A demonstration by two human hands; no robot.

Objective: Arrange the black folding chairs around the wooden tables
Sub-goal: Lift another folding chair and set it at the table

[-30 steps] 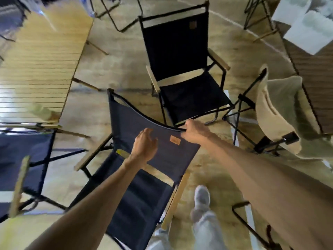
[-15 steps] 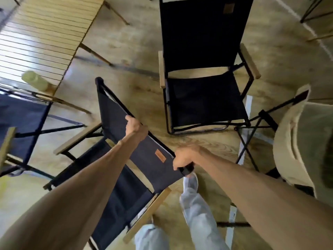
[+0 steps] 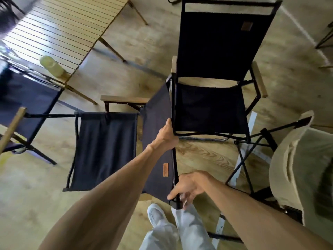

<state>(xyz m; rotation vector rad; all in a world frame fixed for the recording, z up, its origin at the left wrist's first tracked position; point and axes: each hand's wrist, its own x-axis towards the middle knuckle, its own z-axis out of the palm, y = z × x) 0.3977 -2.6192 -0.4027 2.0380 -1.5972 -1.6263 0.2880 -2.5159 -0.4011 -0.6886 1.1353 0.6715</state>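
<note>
The chair (image 3: 108, 150) being placed stands in the near middle of the floor, with its seat open toward the left and its back toward the right. The slatted wooden table (image 3: 59, 31) is at the far left, well apart from it. Both hands hold the top rail of the back. The left hand (image 3: 166, 135) is wrapped round the rail at about its middle, with the fingers closed over it. The right hand (image 3: 187, 186) pinches the near corner of the rail; its thumb and first fingers are on the black frame and the other fingers hang loose.

The chair looks light: thin metal tube, cloth seat and back, and slim wooden armrests (image 3: 124, 99). The cloth is soft and will sag, so it gives no firm hold. The tube is stiff and probably a little slippery, and a folding frame may start to close if it is lifted by one corner. The rail, gripped with hands apart, seems the best place to hold it.

A second black chair (image 3: 216, 69) stands just beside the back, on the far right, and a beige chair (image 3: 292, 159) stands at the right. A pale bottle (image 3: 52, 66) rests at the table's near edge.
</note>
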